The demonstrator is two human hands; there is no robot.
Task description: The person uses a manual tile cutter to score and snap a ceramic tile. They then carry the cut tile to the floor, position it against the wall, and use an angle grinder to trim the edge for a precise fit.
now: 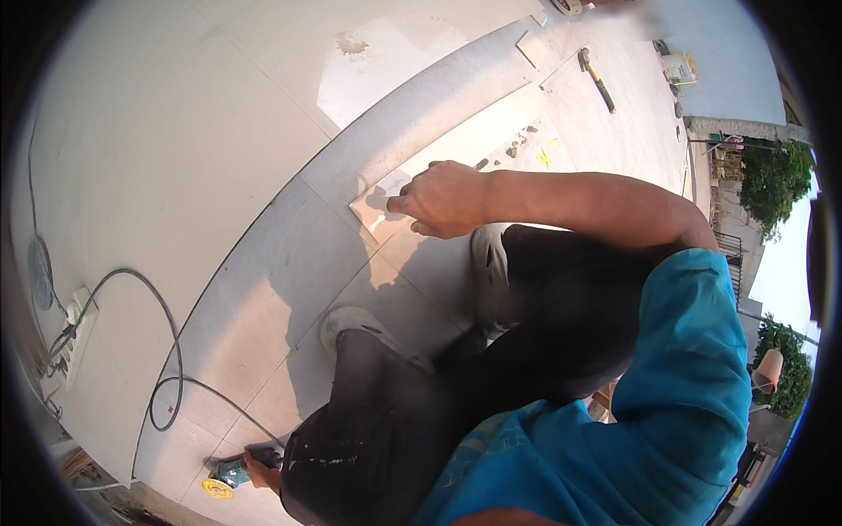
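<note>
At the lower left, my left hand [262, 471] is closed around an angle grinder [231, 473] with a teal body and a yellow disc, held low by the floor tiles. My right arm reaches across from the right. My right hand [445, 200] is over the near end of a long pale tile strip [474, 131], its fingers bent downward. Whether those fingers grip the strip or some small thing cannot be made out. The hand's shadow falls on the strip's end.
A hammer [597, 81] lies beyond the strip, and dark crumbs [516, 143] and a yellow scrap [545, 155] lie beside it. A black cord [180, 351] loops from the grinder towards a white power strip [81, 324]. A small tile piece [531, 50] and a bucket [680, 68] are farther off.
</note>
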